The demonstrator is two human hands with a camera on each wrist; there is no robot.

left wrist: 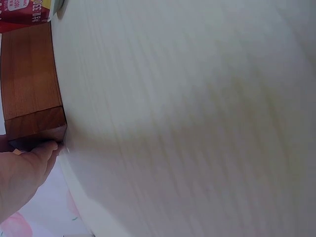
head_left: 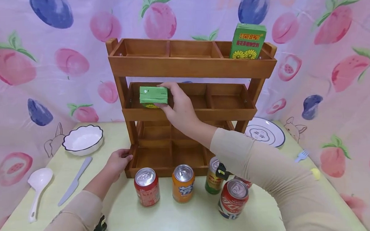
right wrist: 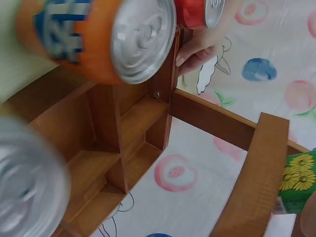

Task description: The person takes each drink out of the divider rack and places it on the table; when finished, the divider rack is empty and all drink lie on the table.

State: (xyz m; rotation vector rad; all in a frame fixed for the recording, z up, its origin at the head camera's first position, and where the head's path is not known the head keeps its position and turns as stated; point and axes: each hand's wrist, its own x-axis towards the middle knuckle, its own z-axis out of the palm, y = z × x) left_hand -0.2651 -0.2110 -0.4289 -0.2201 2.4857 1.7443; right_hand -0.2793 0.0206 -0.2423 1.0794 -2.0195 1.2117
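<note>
My right hand (head_left: 183, 110) grips a green drink carton (head_left: 153, 93) by its side, at the left compartment of the middle tier of a wooden tiered shelf (head_left: 186, 67). Yellow flowers on the carton (right wrist: 297, 177) show at the edge of the right wrist view. Low on the shelf's left side, my left hand (head_left: 117, 162) holds the end of the bottom tier; the left wrist view shows the fingers (left wrist: 45, 150) at that wooden corner. A second green carton (head_left: 248, 40) stands upright in the top tier's right compartment.
Before the shelf stand a red can (head_left: 147, 190), an orange can (head_left: 183, 185), a gold-green can (head_left: 213, 180) and a red-white can (head_left: 233, 201); another red one is partly hidden. A bowl (head_left: 83, 139), knife (head_left: 74, 182) and ladle (head_left: 39, 185) lie left, a plate (head_left: 275, 134) and fork (head_left: 302, 155) right.
</note>
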